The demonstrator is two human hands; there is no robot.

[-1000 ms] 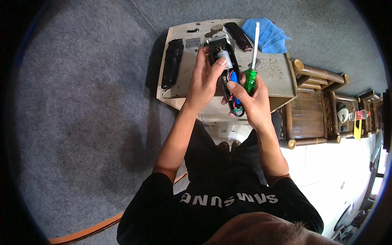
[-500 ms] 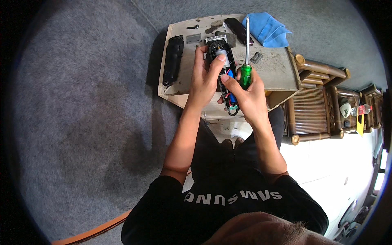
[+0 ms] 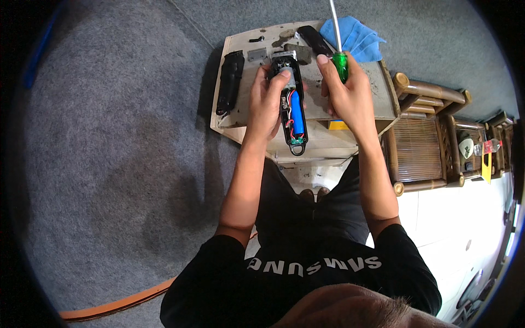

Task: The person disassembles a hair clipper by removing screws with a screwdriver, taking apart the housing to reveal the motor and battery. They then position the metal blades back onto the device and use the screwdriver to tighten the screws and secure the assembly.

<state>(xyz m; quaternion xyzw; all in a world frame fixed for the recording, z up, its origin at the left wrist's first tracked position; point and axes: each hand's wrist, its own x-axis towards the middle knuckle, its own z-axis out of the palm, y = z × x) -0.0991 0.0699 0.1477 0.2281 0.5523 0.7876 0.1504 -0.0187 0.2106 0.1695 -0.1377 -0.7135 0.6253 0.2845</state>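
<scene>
My left hand [image 3: 267, 98] is closed around an opened hair clipper [image 3: 284, 93], its thumb pressing on the grey motor. The clipper's metal blade points away from me. Inside the black housing lie a blue cylindrical battery [image 3: 297, 112], red and black wires and a small green circuit board [image 3: 297, 141] by the hanging loop. To the right, my right hand [image 3: 347, 90] grips a screwdriver with a green handle [image 3: 340, 66], its metal shaft pointing up and away. The right hand is apart from the clipper. A black clipper cover [image 3: 231, 82] lies at the table's left.
On the wooden table [image 3: 361, 112] are a small metal plate [image 3: 257, 54], a dark stone-like block [image 3: 298, 53], a black elongated object [image 3: 315, 40] and a folded blue cloth [image 3: 358, 41]. A yellow item [image 3: 338, 125] shows below the right hand. Bamboo chairs [image 3: 418, 147] stand to the right.
My right hand has moved off the clipper, up and to the right, carrying the screwdriver. The battery and wires are now uncovered. My left hand still holds the clipper, shifted slightly left.
</scene>
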